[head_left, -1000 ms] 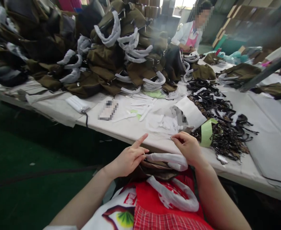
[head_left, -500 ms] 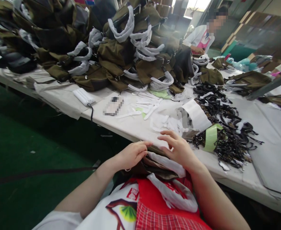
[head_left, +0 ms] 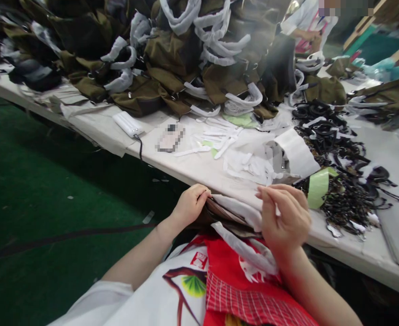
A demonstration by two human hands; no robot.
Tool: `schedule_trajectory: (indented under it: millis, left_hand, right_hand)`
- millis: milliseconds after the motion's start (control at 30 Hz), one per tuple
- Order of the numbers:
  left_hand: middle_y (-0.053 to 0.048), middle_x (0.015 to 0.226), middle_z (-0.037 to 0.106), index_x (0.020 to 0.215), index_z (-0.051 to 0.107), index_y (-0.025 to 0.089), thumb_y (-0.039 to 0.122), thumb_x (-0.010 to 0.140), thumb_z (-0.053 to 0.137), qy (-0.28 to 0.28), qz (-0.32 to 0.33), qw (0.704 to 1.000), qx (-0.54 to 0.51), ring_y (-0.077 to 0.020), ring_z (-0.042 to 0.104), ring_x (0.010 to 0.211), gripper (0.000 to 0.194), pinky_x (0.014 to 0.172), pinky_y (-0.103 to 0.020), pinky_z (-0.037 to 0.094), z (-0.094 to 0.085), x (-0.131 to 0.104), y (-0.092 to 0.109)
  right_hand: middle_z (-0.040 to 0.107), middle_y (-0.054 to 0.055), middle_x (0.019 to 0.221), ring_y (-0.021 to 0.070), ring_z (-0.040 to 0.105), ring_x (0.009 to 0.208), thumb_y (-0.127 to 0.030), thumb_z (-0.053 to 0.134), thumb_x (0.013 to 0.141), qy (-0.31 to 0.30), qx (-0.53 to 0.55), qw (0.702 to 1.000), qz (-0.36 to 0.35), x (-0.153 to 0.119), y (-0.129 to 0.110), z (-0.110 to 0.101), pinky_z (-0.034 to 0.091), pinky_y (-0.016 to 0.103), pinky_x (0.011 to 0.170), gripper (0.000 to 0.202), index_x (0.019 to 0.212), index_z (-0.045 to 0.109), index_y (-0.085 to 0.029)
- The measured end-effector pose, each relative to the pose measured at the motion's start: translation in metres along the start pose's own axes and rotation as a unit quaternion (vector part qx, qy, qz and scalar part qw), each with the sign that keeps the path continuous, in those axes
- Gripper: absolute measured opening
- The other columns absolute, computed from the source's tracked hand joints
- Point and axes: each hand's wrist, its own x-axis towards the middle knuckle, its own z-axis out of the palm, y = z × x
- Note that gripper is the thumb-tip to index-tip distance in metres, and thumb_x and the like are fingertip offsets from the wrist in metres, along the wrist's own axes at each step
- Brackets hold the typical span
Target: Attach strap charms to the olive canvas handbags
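An olive-brown bag (head_left: 224,213) with white-wrapped handles (head_left: 240,210) rests between my body and the table edge. My left hand (head_left: 193,204) is closed in a pinch at the left end of the bag's opening. Above the right part of the bag, my right hand (head_left: 285,215) is raised with thumb and fingertips pressed together; anything between them is too small to make out. The lower handle lies across the red apron (head_left: 226,258).
Across the table (head_left: 182,170) lie a phone (head_left: 171,137), a white power strip (head_left: 127,124), white strips (head_left: 250,165) and black cords (head_left: 347,199). Bags (head_left: 172,50) are piled behind. A person (head_left: 310,31) works at the back right.
My left hand has closed at the bag's edge. My right hand has moved right, away from the bag, and its fingers have come together. The view has shifted, so the table items appear higher.
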Motion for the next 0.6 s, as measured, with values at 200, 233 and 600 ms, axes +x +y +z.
schedule_trajectory:
  millis: [200,233,600]
  left_hand:
    - [-0.005,0.088,0.073,0.082,0.071,0.017,0.027,0.095,0.043,-0.045,-0.009,0.996,-0.079,-0.0185,0.067,0.087,0.033,0.084,-0.030,0.051,0.001,0.009,-0.006]
    - [-0.005,0.089,0.073,0.082,0.071,0.017,0.027,0.095,0.043,-0.051,-0.010,0.995,-0.089,-0.0184,0.067,0.087,0.033,0.084,-0.029,0.051,0.001,0.010,-0.007]
    - [-0.007,0.092,0.074,0.084,0.074,0.015,0.031,0.094,0.048,-0.062,-0.038,0.984,-0.162,-0.0182,0.068,0.089,0.032,0.083,-0.028,0.052,-0.001,0.012,-0.016]
  right_hand:
    - [0.074,0.005,0.088,0.0178,0.068,0.079,-0.018,0.046,0.094,-0.262,0.110,0.959,0.018,-0.002,-0.012,0.024,0.052,0.028,0.072,0.026,0.101,0.071,-0.023]
    - [0.075,0.005,0.087,0.0185,0.069,0.080,-0.021,0.046,0.094,-0.284,0.116,0.950,0.062,-0.002,-0.006,0.035,0.052,0.028,0.073,0.027,0.097,0.072,-0.022]
    - [0.064,-0.001,0.058,0.0131,0.055,0.055,-0.026,0.053,0.081,-0.346,0.182,0.888,0.242,-0.012,0.010,0.059,0.036,0.023,0.051,0.024,0.067,0.071,-0.018]
